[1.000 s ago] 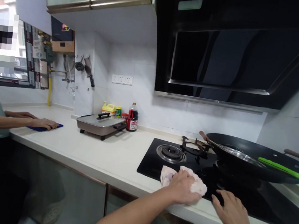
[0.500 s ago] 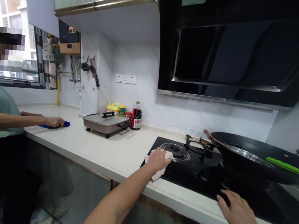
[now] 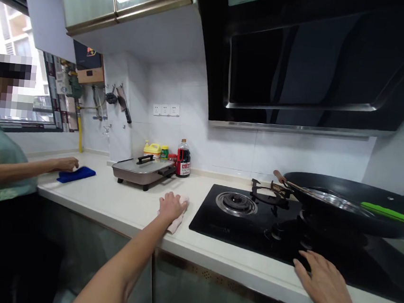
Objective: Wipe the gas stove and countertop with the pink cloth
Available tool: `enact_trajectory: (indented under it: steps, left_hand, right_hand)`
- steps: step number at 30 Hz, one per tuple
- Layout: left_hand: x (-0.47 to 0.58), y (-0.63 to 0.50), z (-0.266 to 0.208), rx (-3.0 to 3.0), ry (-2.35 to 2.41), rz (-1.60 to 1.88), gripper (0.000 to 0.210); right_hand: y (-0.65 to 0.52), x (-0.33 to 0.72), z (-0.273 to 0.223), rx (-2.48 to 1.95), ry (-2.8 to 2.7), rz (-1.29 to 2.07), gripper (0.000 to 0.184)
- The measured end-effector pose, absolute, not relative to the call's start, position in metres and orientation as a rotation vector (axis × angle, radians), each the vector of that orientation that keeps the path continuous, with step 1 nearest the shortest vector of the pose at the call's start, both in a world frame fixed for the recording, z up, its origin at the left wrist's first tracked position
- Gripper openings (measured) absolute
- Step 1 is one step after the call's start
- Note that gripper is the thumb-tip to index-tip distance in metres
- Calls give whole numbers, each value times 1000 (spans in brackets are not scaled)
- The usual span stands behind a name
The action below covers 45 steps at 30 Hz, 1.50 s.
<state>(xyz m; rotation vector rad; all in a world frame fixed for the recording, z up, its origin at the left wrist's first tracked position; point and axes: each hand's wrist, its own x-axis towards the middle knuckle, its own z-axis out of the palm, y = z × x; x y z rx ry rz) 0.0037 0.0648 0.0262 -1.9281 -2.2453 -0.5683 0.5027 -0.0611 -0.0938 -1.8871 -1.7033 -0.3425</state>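
Note:
My left hand (image 3: pixel 172 207) presses a pale pink cloth (image 3: pixel 177 223) onto the white countertop (image 3: pixel 139 212), just left of the black gas stove (image 3: pixel 244 232). Its fingers are bent over the cloth, which shows mostly along the hand's right side. My right hand (image 3: pixel 325 280) lies with fingers spread over the stove's front edge and holds nothing. Beyond the cloth stands a brown electric pan (image 3: pixel 143 172) with a glass lid. The left burner (image 3: pixel 236 204) is bare.
A large black wok (image 3: pixel 342 217) with a green-handled utensil (image 3: pixel 392 214) covers the stove's right side. A soy sauce bottle (image 3: pixel 183 159) stands by the wall. At left a co-worker's hand (image 3: pixel 67 163) is above a blue cloth (image 3: pixel 77 174). The range hood (image 3: pixel 302 75) hangs overhead.
My left hand has slid left with the pink cloth, off the stove onto the countertop. My right hand stays put. The co-worker's hand has lifted off the blue cloth.

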Motion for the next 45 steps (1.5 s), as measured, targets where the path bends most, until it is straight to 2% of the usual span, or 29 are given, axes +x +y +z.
enact_trajectory:
  steps: [6,12,18,21,36,40,45]
  left_hand:
    - [-3,76,37,-1998,-2302,-631,61]
    - [50,87,40,-2109,-2197,-737,63]
    - [123,89,29,-2212,-2051,-684,50]
    - [139,87,29,-2224,-2052,-667,51]
    - [273,-19,8,-2899,-1455,-659,68]
    - [274,-26,8,-2966,-1337,-646,68]
    - [234,-5,14,-2795,-1501,-653,62]
  right_hand:
    - [-59,494,-90,-1924,-1686,-356,66]
    - [-59,493,-90,-1922,-1685,-393,66]
    - [-64,491,-85,-1951,-1681,-404,65]
    - [-67,488,-80,-1979,-1677,-394,64]
    - [-67,494,-82,-2001,-1672,-350,67]
    - [-65,505,-89,-1950,-1701,-374,66]
    - [-65,515,-93,-1893,-1743,-363,68]
